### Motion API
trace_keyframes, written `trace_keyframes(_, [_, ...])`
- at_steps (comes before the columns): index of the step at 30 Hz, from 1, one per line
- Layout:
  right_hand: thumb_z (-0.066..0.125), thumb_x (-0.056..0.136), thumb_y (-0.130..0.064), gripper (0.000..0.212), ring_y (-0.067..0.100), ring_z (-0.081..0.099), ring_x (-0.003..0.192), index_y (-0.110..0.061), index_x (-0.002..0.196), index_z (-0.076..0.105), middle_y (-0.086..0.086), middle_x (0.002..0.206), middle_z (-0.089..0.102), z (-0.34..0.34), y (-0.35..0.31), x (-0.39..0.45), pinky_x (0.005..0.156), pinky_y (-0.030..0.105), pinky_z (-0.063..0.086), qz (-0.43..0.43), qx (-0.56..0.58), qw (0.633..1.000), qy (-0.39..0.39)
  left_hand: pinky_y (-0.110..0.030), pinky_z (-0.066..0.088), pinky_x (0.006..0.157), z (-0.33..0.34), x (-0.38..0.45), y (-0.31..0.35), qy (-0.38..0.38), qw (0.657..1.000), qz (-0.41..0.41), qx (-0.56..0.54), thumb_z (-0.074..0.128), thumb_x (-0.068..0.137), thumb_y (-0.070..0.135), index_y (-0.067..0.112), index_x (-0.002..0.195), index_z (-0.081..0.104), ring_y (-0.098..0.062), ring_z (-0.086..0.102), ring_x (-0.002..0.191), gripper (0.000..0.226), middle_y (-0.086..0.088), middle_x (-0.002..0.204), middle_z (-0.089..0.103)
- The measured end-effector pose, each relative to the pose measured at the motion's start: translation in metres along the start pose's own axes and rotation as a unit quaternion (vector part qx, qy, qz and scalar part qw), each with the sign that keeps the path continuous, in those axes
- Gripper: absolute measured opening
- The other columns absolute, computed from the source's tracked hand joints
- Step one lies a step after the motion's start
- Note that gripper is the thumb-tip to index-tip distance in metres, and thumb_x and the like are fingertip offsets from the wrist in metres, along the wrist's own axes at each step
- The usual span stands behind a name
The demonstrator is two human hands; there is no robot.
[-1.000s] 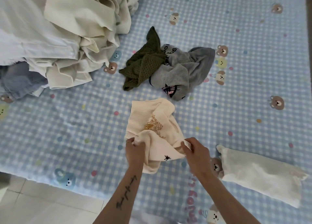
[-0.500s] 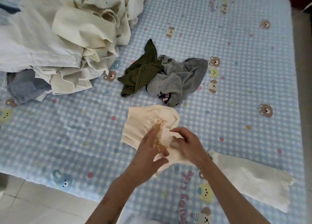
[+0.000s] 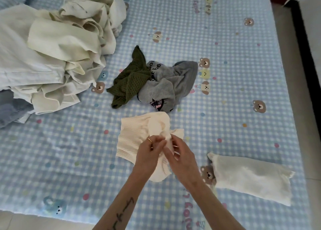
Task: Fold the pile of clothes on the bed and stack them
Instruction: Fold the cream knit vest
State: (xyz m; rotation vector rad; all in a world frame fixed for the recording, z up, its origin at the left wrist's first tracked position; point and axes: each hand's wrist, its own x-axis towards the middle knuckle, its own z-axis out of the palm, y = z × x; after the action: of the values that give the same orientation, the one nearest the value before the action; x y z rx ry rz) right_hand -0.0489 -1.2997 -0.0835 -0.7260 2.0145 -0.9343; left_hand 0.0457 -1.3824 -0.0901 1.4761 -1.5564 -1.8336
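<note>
Cream knit garment near bed's front edge, pinched at mid-fold by curled fingers of left hand and right hand; judged light, soft, floppy, best taken at ribbed hem corners.

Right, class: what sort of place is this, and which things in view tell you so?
Most likely a bedroom at home: a bed under a blue checked sheet printed with bears, a loose pile of pale clothes heaped on it, and tiled floor beside it.
</note>
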Motion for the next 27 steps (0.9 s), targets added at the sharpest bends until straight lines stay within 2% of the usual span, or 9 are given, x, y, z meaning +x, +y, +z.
trace_keyframes(2, [0.07,0.081,-0.041,0.051,0.001,0.058,0.103,-0.03,0.126,0.049,-0.013,0.115,0.059,0.001,-0.007,0.001,0.085,0.022,0.05,-0.001,0.026,1.0,-0.001,-0.014,0.049,0.065,-0.005,-0.002,0.008,-0.043,0.996,-0.015,-0.072,0.05,0.095,0.012,0.028,0.09,0.066,-0.005,0.066,0.077,0.023,0.006,0.084,0.072])
trace_keyframes(5, [0.069,0.084,-0.026,0.03,0.0,0.06,0.085,-0.032,0.109,0.054,-0.014,0.097,0.064,-0.009,-0.018,0.004,0.067,0.014,0.047,-0.013,0.03,0.999,0.038,-0.023,0.052,0.065,-0.023,-0.004,0.021,-0.079,0.99,0.001,-0.121,0.054,0.089,-0.005,0.027,0.111,0.053,-0.011,0.064,0.074,0.039,-0.001,0.08,0.068])
trace_keyframes(9, [0.054,0.094,-0.014,0.016,-0.004,0.057,0.074,-0.022,0.108,0.057,-0.014,0.085,0.062,-0.035,-0.036,0.001,0.059,0.007,0.04,-0.02,-0.015,0.996,0.09,-0.017,0.044,0.067,-0.065,-0.005,0.053,-0.038,0.996,0.055,0.053,0.059,0.086,-0.003,0.03,0.119,0.052,-0.002,0.055,0.069,0.047,0.006,0.081,0.057])
trace_keyframes(13, [0.044,0.098,-0.009,0.024,-0.002,0.056,0.08,-0.016,0.111,0.062,-0.008,0.092,0.064,-0.074,-0.056,-0.011,0.066,0.004,0.039,-0.033,-0.064,0.992,0.104,-0.028,0.047,0.081,-0.111,-0.017,0.089,0.012,0.974,0.097,0.203,0.058,0.089,0.006,0.019,0.118,0.06,-0.015,0.059,0.093,0.032,-0.001,0.108,0.061])
trace_keyframes(17, [0.044,0.098,-0.008,0.025,0.015,0.053,0.083,-0.013,0.113,0.063,0.004,0.104,0.055,-0.11,-0.08,-0.026,0.073,0.024,0.04,-0.069,-0.162,0.972,0.154,-0.019,0.043,0.068,-0.154,-0.038,0.132,0.084,0.954,0.142,0.251,0.061,0.089,0.012,0.014,0.109,0.064,-0.015,0.058,0.084,0.021,-0.002,0.098,0.06])
trace_keyframes(19, [0.044,0.099,-0.011,0.024,0.021,0.058,0.08,-0.012,0.116,0.061,0.007,0.105,0.049,-0.124,-0.096,-0.033,0.071,0.032,0.046,-0.073,-0.175,0.967,0.169,-0.023,0.038,0.07,-0.171,-0.051,0.15,0.111,0.936,0.18,0.282,0.063,0.087,0.014,0.013,0.102,0.065,-0.016,0.054,0.08,0.015,0.004,0.086,0.056])
trace_keyframes(22, [0.041,0.1,-0.012,0.024,0.02,0.067,0.073,-0.013,0.116,0.059,0.009,0.097,0.06,-0.137,-0.124,-0.041,0.066,0.031,0.057,-0.083,-0.065,0.982,0.156,-0.029,0.034,0.063,-0.185,-0.066,0.173,0.121,0.916,0.219,0.313,0.06,0.09,0.019,0.015,0.092,0.057,-0.016,0.052,0.072,0.006,0.004,0.076,0.055])
trace_keyframes(25, [0.04,0.101,-0.01,0.022,0.013,0.069,0.078,-0.013,0.113,0.059,0.009,0.094,0.066,-0.147,-0.153,-0.045,0.065,0.021,0.057,-0.083,0.056,0.988,0.12,-0.027,0.036,0.058,-0.193,-0.076,0.184,0.107,0.931,0.205,0.283,0.051,0.095,0.026,0.015,0.089,0.047,-0.008,0.052,0.068,0.013,0.003,0.073,0.055])
trace_keyframes(27, [0.038,0.101,-0.009,0.021,0.013,0.068,0.083,-0.016,0.104,0.059,0.008,0.097,0.064,-0.152,-0.168,-0.048,0.071,0.025,0.054,-0.094,0.103,0.986,0.095,-0.029,0.039,0.061,-0.196,-0.08,0.188,0.099,0.944,0.167,0.266,0.047,0.097,0.03,0.014,0.089,0.047,-0.013,0.053,0.07,0.017,0.0,0.075,0.055])
